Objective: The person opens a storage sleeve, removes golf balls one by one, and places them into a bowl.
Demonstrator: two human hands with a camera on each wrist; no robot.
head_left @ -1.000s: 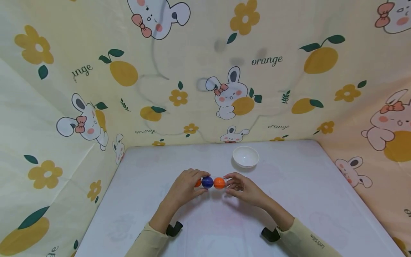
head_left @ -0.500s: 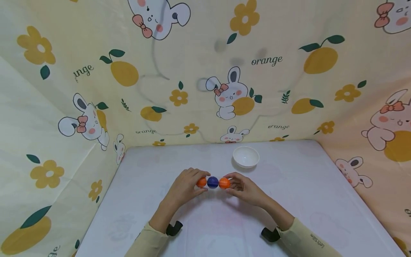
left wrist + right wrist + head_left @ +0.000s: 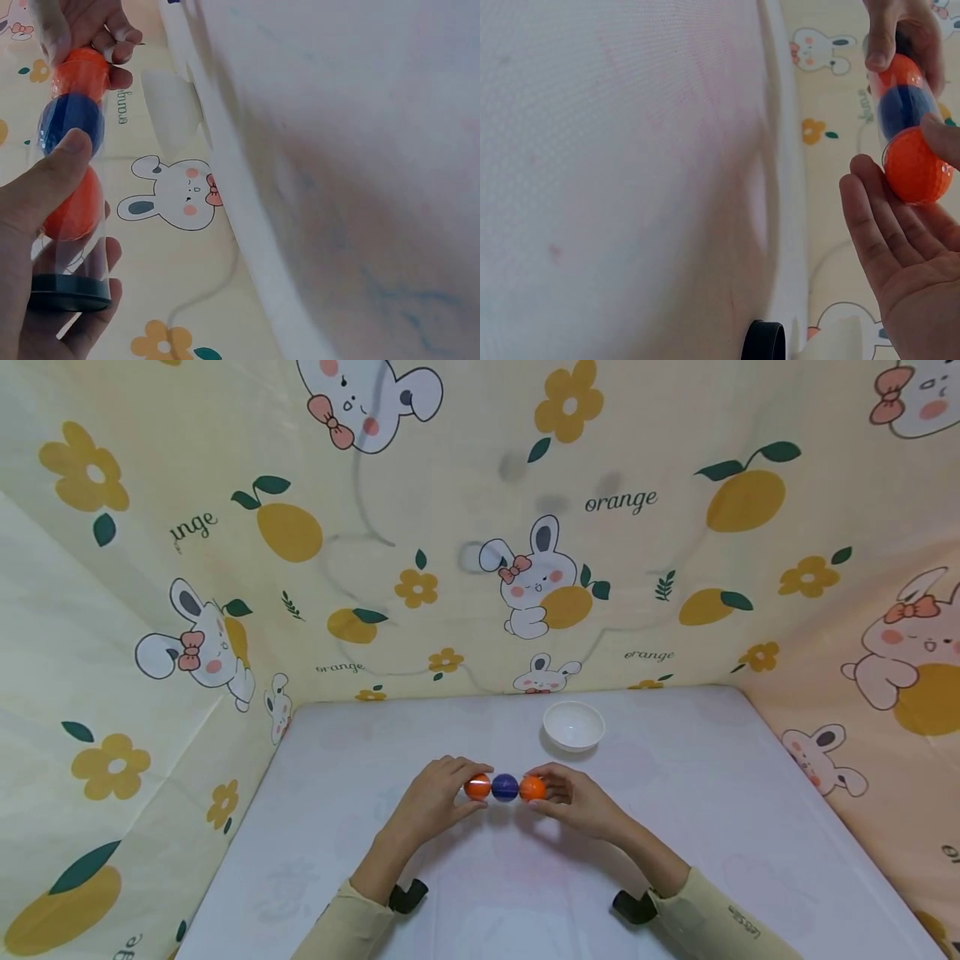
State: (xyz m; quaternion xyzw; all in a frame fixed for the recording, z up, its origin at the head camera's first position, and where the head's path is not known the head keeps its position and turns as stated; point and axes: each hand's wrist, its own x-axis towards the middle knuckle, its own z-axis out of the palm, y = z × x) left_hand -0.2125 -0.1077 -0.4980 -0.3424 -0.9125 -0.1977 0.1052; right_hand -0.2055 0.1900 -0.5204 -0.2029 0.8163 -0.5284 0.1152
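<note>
My left hand (image 3: 433, 793) grips a clear tube (image 3: 93, 255) with a dark end cap (image 3: 71, 292), its thumb lying along the side. In a row along the tube are an orange ball (image 3: 477, 787), a blue ball (image 3: 505, 787) and another orange ball (image 3: 532, 788). That last one, a dimpled orange golf ball (image 3: 917, 166), is at the tube's right-hand end. My right hand (image 3: 581, 802) holds it between thumb and fingers, palm turned toward it in the right wrist view. The tube lies level between both hands, over the table.
Behind the hands, toward the back of the white table (image 3: 337, 827), stands a white bowl (image 3: 573, 739). A patterned cloth (image 3: 450, 485) with rabbits and oranges hangs behind the table and along both sides. Black wrist mounts (image 3: 408, 896) sit at the sleeve cuffs.
The row of balls has shifted right, out from behind the left hand toward the right hand. The left orange ball now shows fully. Both hands have stayed almost in place.
</note>
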